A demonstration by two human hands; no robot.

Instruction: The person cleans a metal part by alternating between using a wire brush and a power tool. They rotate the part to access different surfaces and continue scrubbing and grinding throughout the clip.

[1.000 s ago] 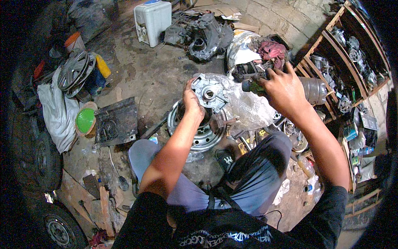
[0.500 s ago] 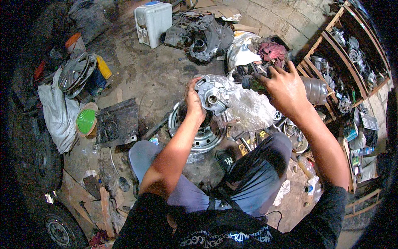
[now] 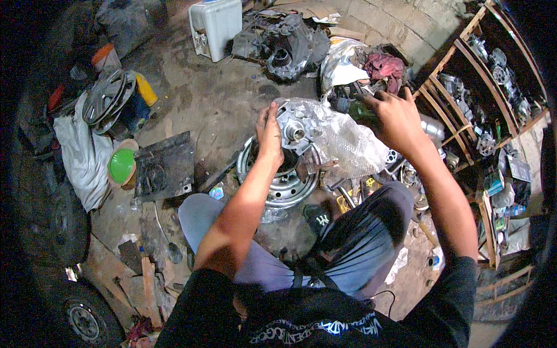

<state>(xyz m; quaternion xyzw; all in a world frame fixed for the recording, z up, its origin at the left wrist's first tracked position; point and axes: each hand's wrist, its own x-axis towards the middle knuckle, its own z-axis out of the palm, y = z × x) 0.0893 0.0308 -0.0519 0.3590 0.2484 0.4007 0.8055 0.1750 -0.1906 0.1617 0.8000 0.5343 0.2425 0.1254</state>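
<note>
My left hand (image 3: 270,138) grips the side of a silver cast-metal housing (image 3: 297,129) with a round hub in its middle, held over a steel wheel rim (image 3: 278,198). Clear bubble wrap (image 3: 353,144) spreads from the housing's right side. Farther right, my right hand (image 3: 399,120) is wrapped round a dark, see-through plastic bottle (image 3: 361,112). The bottle's neck points left, toward the housing, and my hand covers much of its body. Whether liquid comes out of it is too unclear to tell.
Greasy gearbox casings (image 3: 287,49) and a white jerrycan (image 3: 216,32) stand at the back. Wooden shelves (image 3: 473,75) with metal parts are at right. A black metal plate (image 3: 165,165), a green dish (image 3: 120,168) and tyres (image 3: 84,319) lie at left. Hand tools (image 3: 348,197) lie by my knee.
My right hand has shifted slightly, and the bottle is tilted differently, so less of its body shows. My left hand still holds the housing, which has moved little.
</note>
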